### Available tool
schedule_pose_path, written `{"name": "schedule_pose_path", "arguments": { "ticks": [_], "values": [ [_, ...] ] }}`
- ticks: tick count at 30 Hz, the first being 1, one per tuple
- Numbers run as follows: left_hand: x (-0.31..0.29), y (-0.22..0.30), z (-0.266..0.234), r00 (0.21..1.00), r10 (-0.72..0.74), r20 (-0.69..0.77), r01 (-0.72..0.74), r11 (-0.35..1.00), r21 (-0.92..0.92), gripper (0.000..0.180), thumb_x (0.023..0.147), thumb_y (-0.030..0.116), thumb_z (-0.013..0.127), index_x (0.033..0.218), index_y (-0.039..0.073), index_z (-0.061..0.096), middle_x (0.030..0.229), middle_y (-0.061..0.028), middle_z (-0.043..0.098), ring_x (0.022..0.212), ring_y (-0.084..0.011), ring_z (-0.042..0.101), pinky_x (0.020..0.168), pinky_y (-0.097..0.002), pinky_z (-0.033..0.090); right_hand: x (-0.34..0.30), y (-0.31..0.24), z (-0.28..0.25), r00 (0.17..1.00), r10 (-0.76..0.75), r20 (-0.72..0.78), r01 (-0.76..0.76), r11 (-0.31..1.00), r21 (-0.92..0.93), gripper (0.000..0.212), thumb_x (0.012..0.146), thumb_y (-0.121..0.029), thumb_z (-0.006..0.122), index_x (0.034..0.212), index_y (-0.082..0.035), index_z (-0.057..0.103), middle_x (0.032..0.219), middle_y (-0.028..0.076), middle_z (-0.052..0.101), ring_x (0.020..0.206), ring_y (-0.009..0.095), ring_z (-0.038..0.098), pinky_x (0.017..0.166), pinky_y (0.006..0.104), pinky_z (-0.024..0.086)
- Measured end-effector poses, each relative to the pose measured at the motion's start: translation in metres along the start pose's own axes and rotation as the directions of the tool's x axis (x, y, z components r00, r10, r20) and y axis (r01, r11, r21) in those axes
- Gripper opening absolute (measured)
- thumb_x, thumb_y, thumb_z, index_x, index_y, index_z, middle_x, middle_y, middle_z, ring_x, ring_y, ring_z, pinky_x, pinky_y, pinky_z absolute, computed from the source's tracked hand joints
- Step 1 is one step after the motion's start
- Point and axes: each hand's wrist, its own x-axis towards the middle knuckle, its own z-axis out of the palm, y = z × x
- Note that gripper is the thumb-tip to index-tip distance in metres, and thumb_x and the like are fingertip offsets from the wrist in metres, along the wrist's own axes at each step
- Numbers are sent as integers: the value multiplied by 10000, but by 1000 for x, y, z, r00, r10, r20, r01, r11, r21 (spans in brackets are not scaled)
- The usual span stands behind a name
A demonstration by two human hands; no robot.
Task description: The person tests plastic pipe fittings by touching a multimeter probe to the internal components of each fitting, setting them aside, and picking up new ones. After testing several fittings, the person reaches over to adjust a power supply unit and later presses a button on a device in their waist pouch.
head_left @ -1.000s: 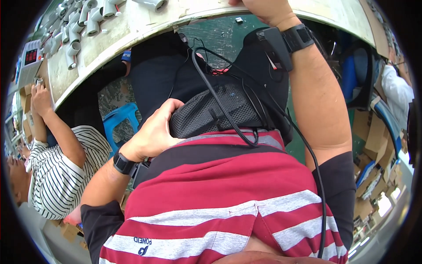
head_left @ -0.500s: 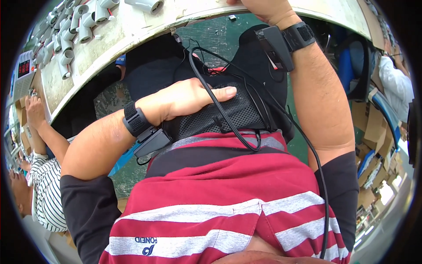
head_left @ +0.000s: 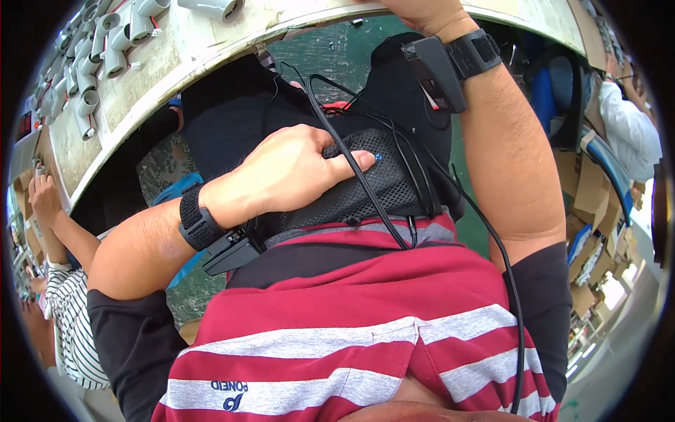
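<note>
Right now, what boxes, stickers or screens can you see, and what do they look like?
Small display: far left edge beside the workbench, dark rectangle with red glowing marks.
Cardboard boxes: right side on the floor, brown, stacked, some open.
Shirt logo: bottom centre on the red striped shirt, small dark blue mark on a white stripe.

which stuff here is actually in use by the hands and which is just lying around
In use:
- left hand, resting on the black mesh pouch at the chest
- black cables running under its fingers
- right hand, up at the workbench edge

Lying about:
- white pipe elbows on the bench
- cardboard boxes at right
- a person in a striped shirt at left
</note>
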Motion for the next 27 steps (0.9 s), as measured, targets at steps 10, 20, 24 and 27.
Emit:
{"name": "schedule_pose_path", "arguments": {
  "ticks": [10, 20, 24, 27],
  "values": [
    [-5, 5, -5, 999, 7, 39, -7, 1000, -2, 717, 839, 676, 738, 827, -37, 672, 637, -110, 602, 635, -214, 639, 599, -378, 491, 1, 0, 1, 1000, 11, -3, -11, 1000, -6, 128, 942, -139, 731, 938, -15, 700, 763, 17, 665, 607, 81, 601, 513, 225, 490],
    [-20, 8, -10, 994, 85, 65, -77, 990, -114, 705, 817, 566, 808, 1008, -105, 709, 825, -226, 714, 812, -303, 724, 766, -397, 553, 0, -3, 0, 999, 39, -7, -39, 999, -9, 133, 937, -144, 732, 941, -14, 702, 740, 16, 664, 564, 84, 593, 509, 228, 485],
    [-20, -1, -5, 990, 142, 9, -141, 988, -63, 715, 809, 569, 813, 1019, -106, 704, 851, -231, 719, 838, -321, 726, 782, -406, 556, 1, -2, 4, 999, 40, 11, -39, 999, -34, 149, 935, -160, 735, 938, -14, 707, 734, 14, 664, 561, 85, 595, 513, 227, 485],
    [-20, -3, -2, 988, 153, -7, -154, 987, -50, 728, 798, 572, 821, 1032, -107, 700, 848, -236, 716, 843, -331, 725, 785, -415, 555, 3, -2, 5, 999, 36, 6, -36, 998, -43, 155, 935, -167, 735, 930, -14, 710, 733, 13, 666, 563, 83, 596, 515, 228, 487]
  ]
}}
